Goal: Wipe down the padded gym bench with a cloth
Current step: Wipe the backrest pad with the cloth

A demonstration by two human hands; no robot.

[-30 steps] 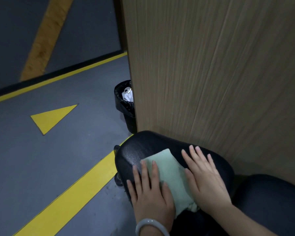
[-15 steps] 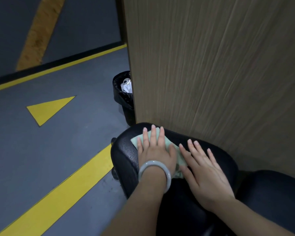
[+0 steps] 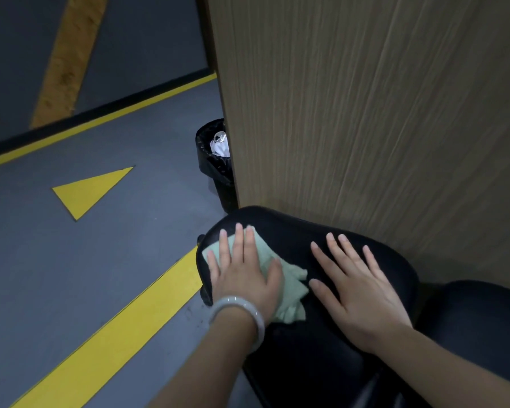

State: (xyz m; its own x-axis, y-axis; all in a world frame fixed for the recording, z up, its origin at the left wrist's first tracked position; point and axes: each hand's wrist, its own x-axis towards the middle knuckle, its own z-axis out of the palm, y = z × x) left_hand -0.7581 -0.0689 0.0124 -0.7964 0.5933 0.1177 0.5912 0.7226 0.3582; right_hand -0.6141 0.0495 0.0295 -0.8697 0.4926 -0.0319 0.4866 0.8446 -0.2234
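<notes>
1. The left hand [image 3: 242,278], fingers straight and spread, presses flat on the pale green cloth [image 3: 289,287]
2. The cloth lies at the left end of the black padded bench [image 3: 280,228]
3. The right hand [image 3: 357,287] rests flat on the pad just beside the cloth, fingers spread
4. A bin [image 3: 211,160] stands on the floor beside the wooden panel [image 3: 365,113]

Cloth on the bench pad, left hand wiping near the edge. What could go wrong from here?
1. The green cloth is bunched and sits at the left rim of the bench pad; under the flat left hand it could slide off toward the floor.
2. The right hand lies flat on bare pad, so that patch may go unwiped.
3. The pad's far side sits against the wooden panel; fingers could knock it, and that strip may be missed.
</notes>
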